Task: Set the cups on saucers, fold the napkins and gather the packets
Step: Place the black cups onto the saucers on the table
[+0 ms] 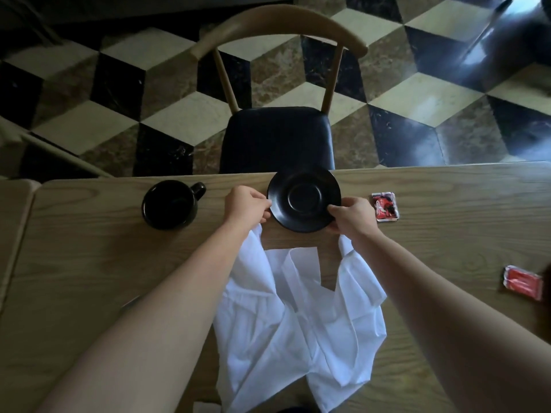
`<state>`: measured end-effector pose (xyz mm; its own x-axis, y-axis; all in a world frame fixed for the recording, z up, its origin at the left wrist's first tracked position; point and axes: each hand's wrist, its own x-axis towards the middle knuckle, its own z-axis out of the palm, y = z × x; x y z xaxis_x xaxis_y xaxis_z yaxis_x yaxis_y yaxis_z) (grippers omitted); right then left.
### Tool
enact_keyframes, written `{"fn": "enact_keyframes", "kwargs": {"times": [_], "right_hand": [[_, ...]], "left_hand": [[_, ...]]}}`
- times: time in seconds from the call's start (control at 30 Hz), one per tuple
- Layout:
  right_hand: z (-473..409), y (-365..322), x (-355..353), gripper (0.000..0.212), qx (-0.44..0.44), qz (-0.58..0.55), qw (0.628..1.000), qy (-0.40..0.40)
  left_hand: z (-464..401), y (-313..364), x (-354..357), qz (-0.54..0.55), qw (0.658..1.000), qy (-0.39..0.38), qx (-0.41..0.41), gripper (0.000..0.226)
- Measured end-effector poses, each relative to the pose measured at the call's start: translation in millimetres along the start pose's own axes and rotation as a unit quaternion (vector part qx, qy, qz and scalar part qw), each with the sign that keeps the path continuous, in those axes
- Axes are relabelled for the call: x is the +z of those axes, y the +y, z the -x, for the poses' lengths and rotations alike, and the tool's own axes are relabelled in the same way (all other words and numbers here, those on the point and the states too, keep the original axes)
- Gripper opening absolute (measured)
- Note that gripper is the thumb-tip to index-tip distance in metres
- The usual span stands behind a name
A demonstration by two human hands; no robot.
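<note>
A white napkin [286,317] lies rumpled on the wooden table [104,263], stretched up toward both hands. My left hand [246,205] pinches one far corner of it, and my right hand [353,216] pinches the other. Between the hands, at the table's far edge, sits an empty black saucer [304,201]; both hands touch or nearly touch its rim. A black cup [170,204] stands on the table to the left, handle pointing to the far right. One red packet [385,207] lies right of the saucer, another red packet [523,283] near the right edge.
A wooden chair with a black seat [277,138] is pushed up to the far side of the table. A second table [12,222] adjoins on the left. The floor beyond has a cube-pattern tiling.
</note>
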<state>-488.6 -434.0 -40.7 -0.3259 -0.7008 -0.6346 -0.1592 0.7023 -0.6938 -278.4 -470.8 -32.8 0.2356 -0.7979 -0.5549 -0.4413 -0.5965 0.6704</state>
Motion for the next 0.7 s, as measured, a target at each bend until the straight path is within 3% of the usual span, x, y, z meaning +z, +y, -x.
{"fn": "enact_keyframes", "kwargs": {"times": [0.57,0.7], "right_hand": [[-11.4,8.1,15.3,0.01,0.045,0.008,0.999,-0.001],[-7.0,1.0,12.4,0.02,0.056,0.014,0.998,0.001]], "left_hand": [[-14.2,-8.5,1.3,-0.047,0.998,0.033,-0.023,0.015],[-10.9,-3.4,-0.1,-0.061,0.997,0.034,-0.016,0.02]]}}
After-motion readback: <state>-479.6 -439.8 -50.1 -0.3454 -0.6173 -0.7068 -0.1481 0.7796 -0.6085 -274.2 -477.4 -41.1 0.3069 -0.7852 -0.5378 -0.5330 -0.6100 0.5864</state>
